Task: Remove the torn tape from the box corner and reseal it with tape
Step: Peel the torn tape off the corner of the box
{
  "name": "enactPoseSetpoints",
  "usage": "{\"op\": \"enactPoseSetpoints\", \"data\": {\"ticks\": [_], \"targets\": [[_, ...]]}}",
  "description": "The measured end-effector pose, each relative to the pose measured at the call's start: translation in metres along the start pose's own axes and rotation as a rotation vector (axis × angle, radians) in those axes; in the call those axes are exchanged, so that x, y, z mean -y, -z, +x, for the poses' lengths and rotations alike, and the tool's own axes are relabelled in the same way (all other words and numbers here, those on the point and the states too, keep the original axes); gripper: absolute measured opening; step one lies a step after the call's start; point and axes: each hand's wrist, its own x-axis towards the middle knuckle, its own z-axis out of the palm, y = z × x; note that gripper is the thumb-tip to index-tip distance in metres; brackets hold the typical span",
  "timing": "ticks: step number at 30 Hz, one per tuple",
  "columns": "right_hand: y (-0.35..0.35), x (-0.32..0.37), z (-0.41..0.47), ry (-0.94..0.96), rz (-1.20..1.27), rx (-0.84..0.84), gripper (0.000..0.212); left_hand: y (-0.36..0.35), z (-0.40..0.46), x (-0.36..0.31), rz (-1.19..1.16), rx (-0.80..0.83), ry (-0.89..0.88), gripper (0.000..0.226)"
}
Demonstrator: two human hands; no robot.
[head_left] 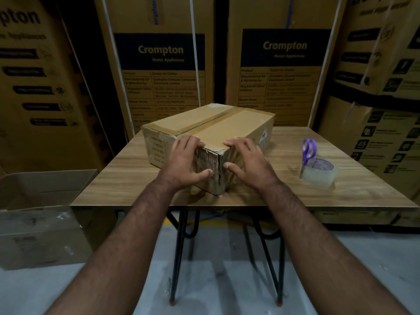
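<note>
Warehouse setting: tall printed brown cartons point(159, 64) behind a wood-grain table on black hairpin legs point(136, 189). We note the closed brown cardboard box point(218, 123) sits mid-table, turned so one crumpled, split corner point(219, 164) faces us.

Left hand point(185, 161) and right hand point(246, 161) lie w/ fingers spread flat on the two faces either side of that corner, thumbs near the split; neither is curled round anything. Torn tape itself is too wrinkled to pick out from the board.

Risks, as we judge them:
- peeling may strip more paper off the already weak board, esp. if pulled fast
- box sits near table front edge; a hard tug could drag it off

Other items: clear packing-tape roll point(318, 173) to the right, well apart from the box, w/ purple-handled scissors point(308, 151) standing in its core. Open empty-looking carton point(45, 189) on the floor at left. Nothing lies btw hands and roll.
</note>
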Motion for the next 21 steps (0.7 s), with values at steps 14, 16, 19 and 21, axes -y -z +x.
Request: {"op": "enactPoseSetpoints", "data": {"ticks": [14, 16, 19, 21], "targets": [[-0.007, 0.007, -0.003, -0.085, -0.104, -0.063, 0.062, -0.012, -0.001, 0.002, -0.027, -0.026, 0.010, 0.094], [-0.007, 0.006, -0.003, -0.071, -0.034, -0.049, 0.061, -0.010, -0.001, 0.001, -0.041, -0.011, 0.008, 0.095], [-0.010, 0.003, -0.006, -0.029, 0.198, -0.053, 0.061, -0.007, -0.001, 0.000, -0.062, 0.009, 0.029, 0.091], [-0.012, 0.004, -0.011, -0.021, 0.236, -0.077, 0.059, -0.003, -0.002, 0.002, -0.125, -0.007, 0.019, 0.080]]}}
